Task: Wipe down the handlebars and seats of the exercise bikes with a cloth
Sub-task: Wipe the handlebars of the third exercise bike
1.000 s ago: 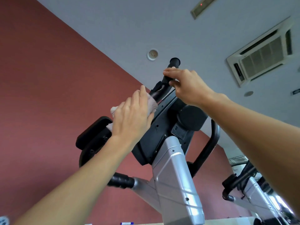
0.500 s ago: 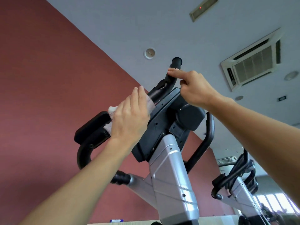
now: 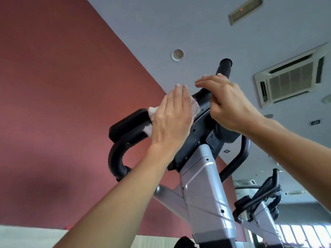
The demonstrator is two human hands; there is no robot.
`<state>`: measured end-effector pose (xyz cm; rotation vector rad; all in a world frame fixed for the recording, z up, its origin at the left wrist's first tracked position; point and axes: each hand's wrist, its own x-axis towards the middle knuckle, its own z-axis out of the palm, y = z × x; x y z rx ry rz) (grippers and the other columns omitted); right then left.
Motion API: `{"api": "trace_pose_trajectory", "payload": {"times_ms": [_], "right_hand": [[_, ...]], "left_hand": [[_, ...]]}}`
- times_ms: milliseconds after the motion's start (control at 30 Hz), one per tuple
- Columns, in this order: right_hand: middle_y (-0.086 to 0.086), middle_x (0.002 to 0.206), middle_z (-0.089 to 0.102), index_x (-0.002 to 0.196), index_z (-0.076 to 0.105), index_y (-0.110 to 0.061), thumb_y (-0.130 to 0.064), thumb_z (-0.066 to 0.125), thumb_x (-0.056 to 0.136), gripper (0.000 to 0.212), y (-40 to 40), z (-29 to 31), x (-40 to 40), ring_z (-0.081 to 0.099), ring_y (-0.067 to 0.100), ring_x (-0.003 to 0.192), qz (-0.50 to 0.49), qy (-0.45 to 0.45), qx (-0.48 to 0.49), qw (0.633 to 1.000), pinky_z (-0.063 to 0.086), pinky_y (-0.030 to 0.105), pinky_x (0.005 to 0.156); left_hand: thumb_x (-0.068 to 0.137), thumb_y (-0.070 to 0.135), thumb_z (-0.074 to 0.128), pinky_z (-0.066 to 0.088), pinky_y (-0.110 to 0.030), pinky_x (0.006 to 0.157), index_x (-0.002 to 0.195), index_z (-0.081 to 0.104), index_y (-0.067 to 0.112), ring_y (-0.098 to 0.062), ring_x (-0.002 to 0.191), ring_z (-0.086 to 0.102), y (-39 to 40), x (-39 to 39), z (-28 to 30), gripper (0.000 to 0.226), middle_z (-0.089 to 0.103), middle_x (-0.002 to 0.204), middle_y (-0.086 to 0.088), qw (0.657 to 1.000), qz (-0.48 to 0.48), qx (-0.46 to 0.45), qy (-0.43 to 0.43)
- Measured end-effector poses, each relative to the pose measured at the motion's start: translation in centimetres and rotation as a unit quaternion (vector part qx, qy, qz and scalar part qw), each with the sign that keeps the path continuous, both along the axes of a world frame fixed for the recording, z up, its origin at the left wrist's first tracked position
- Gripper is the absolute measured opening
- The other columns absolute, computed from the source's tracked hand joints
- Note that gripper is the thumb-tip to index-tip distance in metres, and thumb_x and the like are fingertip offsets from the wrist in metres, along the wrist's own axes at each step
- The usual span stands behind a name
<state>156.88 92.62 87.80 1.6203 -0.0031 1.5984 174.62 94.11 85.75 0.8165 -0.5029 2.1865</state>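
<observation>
Head view is looking steeply upward: a dark red wall (image 3: pixel 62 104) is filling the left side, and a pale grey ceiling (image 3: pixel 179 24) is carrying a round fitting (image 3: pixel 177 54), a square air vent (image 3: pixel 291 79) and a slim rectangular fixture with a red light (image 3: pixel 245 10). A silver-columned exercise bike (image 3: pixel 206 190) is rising up the middle, its black handlebars (image 3: pixel 224 68) curving around a dark console; a second exercise bike (image 3: pixel 259 199) is standing lower right, near bright windows.

A pale pinkish cloth (image 3: pixel 152 111) is lying on the handlebars just left of the console, beside a black pad (image 3: pixel 127 122). The left hand (image 3: pixel 172 120) is pressing flat on the cloth with its fingers straight and together, covering most of it so that only the edges are showing. The right hand (image 3: pixel 229 104) is resting on the upright grip just beside the cloth, its fingers stretched leftward; whether they are closing round the bar I cannot tell.
</observation>
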Motion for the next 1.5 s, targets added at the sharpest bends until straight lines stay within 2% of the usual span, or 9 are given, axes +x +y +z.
{"api": "trace_pose_trajectory", "payload": {"times_ms": [133,233,400,600,800,1067,1200,1300,1500], "right_hand": [[0.012,0.143,0.059,0.137,0.058,-0.001,-0.003,0.033,0.079,0.064,0.3,-0.8,2.3,0.048,0.028,0.138,-0.06,0.043,-0.022,0.997,0.012,0.031,0.123],[0.01,0.146,0.057,0.14,0.056,-0.003,-0.009,0.035,0.082,0.062,-0.1,-1.7,4.0,0.044,0.026,0.143,-0.076,0.049,-0.021,0.996,0.011,0.032,0.124],[0.009,0.149,0.055,0.143,0.054,-0.004,-0.015,0.033,0.086,0.062,0.3,-1.9,5.6,0.037,0.023,0.148,-0.062,0.049,0.008,0.997,0.011,0.033,0.126],[0.006,0.154,0.05,0.147,0.051,-0.007,-0.018,0.034,0.086,0.064,0.7,-2.7,8.3,0.033,0.018,0.15,-0.049,0.051,0.008,0.997,0.007,0.029,0.126],[0.005,0.16,0.041,0.152,0.044,-0.008,-0.026,0.023,0.084,0.073,0.5,-3.4,10.9,0.028,0.021,0.152,-0.061,0.048,-0.027,0.997,0.013,0.035,0.124],[0.006,0.154,0.049,0.147,0.05,-0.008,-0.023,0.026,0.085,0.069,-0.4,-3.7,11.7,0.03,0.024,0.151,-0.032,0.035,-0.048,0.998,0.016,0.041,0.124],[0.006,0.154,0.05,0.147,0.051,-0.007,-0.023,0.027,0.088,0.066,-0.4,-3.9,11.8,0.03,0.023,0.151,-0.013,0.039,-0.038,0.998,0.013,0.039,0.125],[0.006,0.156,0.046,0.149,0.047,-0.007,-0.022,0.028,0.089,0.065,-0.7,-4.0,11.7,0.027,0.025,0.152,-0.027,0.046,-0.04,0.998,0.015,0.047,0.125],[0.008,0.153,0.048,0.147,0.048,-0.005,-0.017,0.032,0.088,0.062,-0.9,-4.3,12.5,0.028,0.026,0.152,-0.002,0.029,-0.048,0.998,0.017,0.047,0.124]], "left_hand": [[0.103,0.041,0.056,0.042,-0.039,0.117,0.153,0.035,-0.005,-0.031,0.143,0.047,1.3,5.0,-3.2,0.072,0.043,0.156,-0.023,1.0,0.021,-0.001,0.006],[0.106,0.053,0.047,0.038,-0.041,0.119,0.154,0.035,-0.005,-0.03,0.146,0.043,2.3,8.2,-5.5,0.076,0.04,0.158,-0.022,0.999,-0.025,0.019,0.016],[0.101,0.071,0.037,0.039,-0.042,0.119,0.154,0.035,-0.007,-0.031,0.148,0.04,2.7,8.0,-5.4,0.094,0.038,0.159,-0.024,0.996,-0.057,0.041,0.05],[0.105,0.051,0.05,0.041,-0.043,0.117,0.152,0.038,-0.007,-0.033,0.146,0.043,2.6,9.8,-6.0,0.075,0.042,0.156,-0.025,0.997,-0.064,0.033,-0.006],[0.102,0.04,0.065,0.038,-0.05,0.119,0.15,0.037,-0.012,-0.035,0.151,0.033,1.2,14.0,-8.9,0.076,0.034,0.16,-0.027,0.977,-0.212,0.026,-0.026],[0.105,0.045,0.053,0.032,-0.044,0.122,0.153,0.035,-0.009,-0.033,0.153,0.029,3.5,11.5,-6.4,0.074,0.034,0.161,-0.026,0.99,-0.101,0.094,-0.038],[0.1,0.035,0.068,0.032,-0.045,0.123,0.152,0.034,-0.011,-0.034,0.154,0.027,2.8,14.0,-8.2,0.077,0.032,0.161,-0.027,0.978,-0.17,0.104,-0.068],[0.099,0.026,0.071,0.03,-0.05,0.123,0.152,0.031,-0.014,-0.038,0.154,0.024,2.3,14.5,-9.2,0.078,0.028,0.162,-0.03,0.971,-0.214,0.097,-0.038],[0.103,0.029,0.061,0.027,-0.047,0.124,0.153,0.034,-0.01,-0.037,0.154,0.025,3.3,11.8,-6.8,0.07,0.03,0.161,-0.029,0.991,-0.088,0.098,-0.027]]}}
